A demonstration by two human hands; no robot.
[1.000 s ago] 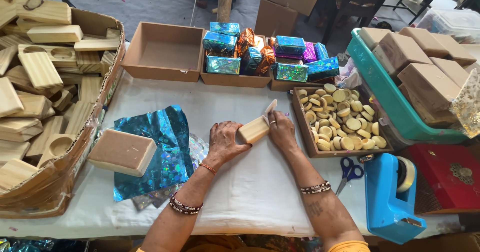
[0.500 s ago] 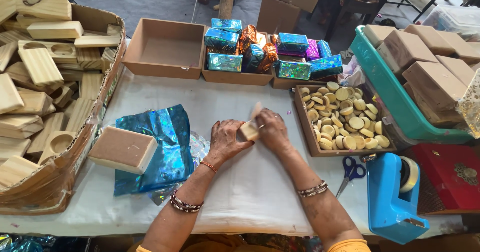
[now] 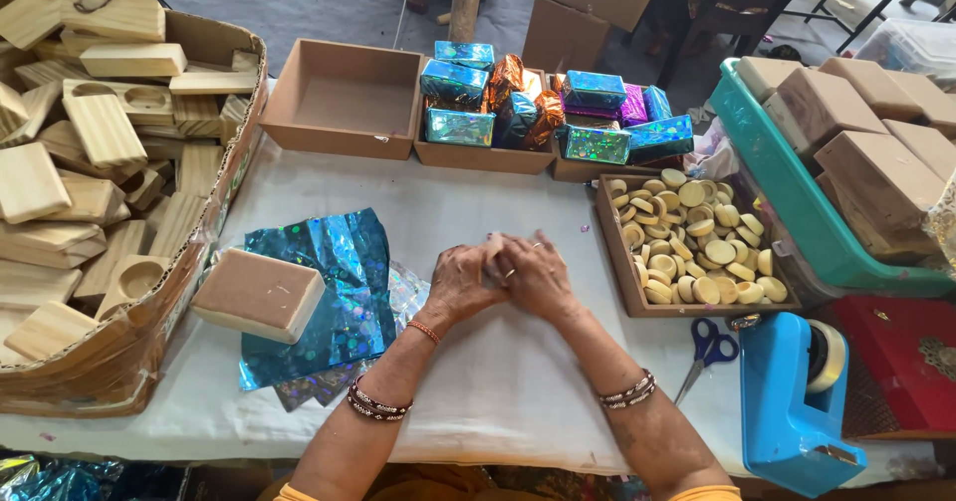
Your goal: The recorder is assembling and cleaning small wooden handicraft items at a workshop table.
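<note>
Both hands are now closing together over the small pale soap piece that was standing up between them a moment ago; it is barely showing any more. The left hand (image 3: 460,284) and right hand (image 3: 536,274) are pressing against each other on the white table cover (image 3: 498,381), fingers curled shut around the piece, so it is lying hidden inside their grip. By my judgement the person is shaping or rubbing the piece, and any next move is calling for the fingers to part first.

Left of the fingers, a tan soap block (image 3: 257,293) is resting on a sheet of blue holographic foil (image 3: 344,272). Beyond the fingertips, foil-wrapped bars (image 3: 458,83) in blue, orange and purple are sitting in shallow cardboard trays. Right of the fingers, a tray of round pale discs (image 3: 697,247) is waiting, with blue-handled scissors (image 3: 705,347) and a blue tape dispenser (image 3: 792,401) nearer the right wrist.
</note>
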